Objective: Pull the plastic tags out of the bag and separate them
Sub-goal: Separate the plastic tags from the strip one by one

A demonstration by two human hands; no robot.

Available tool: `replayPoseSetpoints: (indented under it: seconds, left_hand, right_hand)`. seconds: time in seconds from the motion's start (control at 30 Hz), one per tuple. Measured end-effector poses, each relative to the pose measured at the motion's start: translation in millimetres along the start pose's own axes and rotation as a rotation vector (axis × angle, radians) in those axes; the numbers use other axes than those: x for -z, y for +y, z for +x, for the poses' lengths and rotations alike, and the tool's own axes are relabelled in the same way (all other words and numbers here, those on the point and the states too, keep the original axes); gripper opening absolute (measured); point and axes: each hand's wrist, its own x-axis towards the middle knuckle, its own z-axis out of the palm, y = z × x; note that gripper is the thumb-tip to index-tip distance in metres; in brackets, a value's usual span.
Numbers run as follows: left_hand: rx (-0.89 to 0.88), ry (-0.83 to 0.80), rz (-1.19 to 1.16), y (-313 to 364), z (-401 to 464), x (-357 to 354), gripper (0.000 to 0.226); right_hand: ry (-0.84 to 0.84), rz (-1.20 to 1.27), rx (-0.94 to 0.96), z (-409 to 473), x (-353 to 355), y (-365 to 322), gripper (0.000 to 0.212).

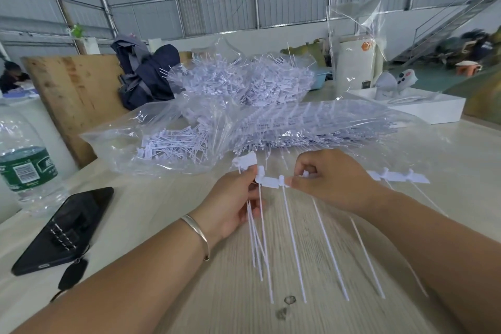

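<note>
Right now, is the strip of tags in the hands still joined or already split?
Mostly joined: the strip of tags runs unbroken between left hand and right hand.

The water bottle (25,163) far left of the hands is cut by the frame edge. Part of the tag strip (271,182) is hidden inside the right hand (328,179). Far-right background figures are blurred.

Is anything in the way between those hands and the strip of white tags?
Nothing visible. The left hand and right hand both already pinch the strip of tags above the table, with no other object between them.
</note>
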Motion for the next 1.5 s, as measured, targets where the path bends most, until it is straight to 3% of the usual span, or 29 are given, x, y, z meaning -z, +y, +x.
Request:
replayPoseSetpoints:
  seconds: [0.13,0.27,0.47,0.57,0.67,0.73,0.83,1.0,1.1,1.23,1.37,1.5]
  left_hand:
    - [0.043,0.027,0.028,1,3,2,0.025]
    - [0.062,-0.049,0.087,5,2,8,0.032]
    - [0.107,-0.135,0.048,5,3,7,0.022]
    - [0.138,-0.112,0.021,5,4,9,0.023]
    - [0.142,-0.106,-0.011,5,4,11,0.022]
    - [0.147,-0.108,-0.053,6,4,11,0.021]
    - [0.173,-0.092,-0.166,7,5,10,0.020]
    - [0.173,-0.095,-0.253,8,4,12,0.024]
    - [0.132,-0.133,-0.276,9,2,12,0.024]
    - [0.090,-0.340,-0.328,14,-6,11,0.026]
    - [0.084,-0.452,-0.288,11,-9,9,0.031]
    - [0.061,-0.447,-0.246,6,-7,8,0.025]
  right_hand:
    - [-0.014,-0.046,0.032,1,5,1,0.025]
    - [-0.026,-0.144,0.090,1,3,1,0.015]
    - [0.093,-0.365,0.144,5,2,9,0.024]
    - [0.061,-0.459,0.084,6,2,14,0.034]
    - [-0.042,-0.558,-0.106,6,3,19,0.060]
    - [-0.133,-0.464,-0.242,7,3,21,0.073]
    - [-0.133,-0.230,-0.324,10,1,20,0.075]
    - [0.108,-0.046,-0.257,8,6,9,0.061]
    - [0.085,-0.035,-0.236,4,7,6,0.064]
    - [-0.033,0.158,-0.245,1,-1,6,0.065]
    - [-0.062,0.291,-0.114,-5,-17,-5,0.051]
    - [-0.062,0.153,0.001,-7,-17,-9,0.047]
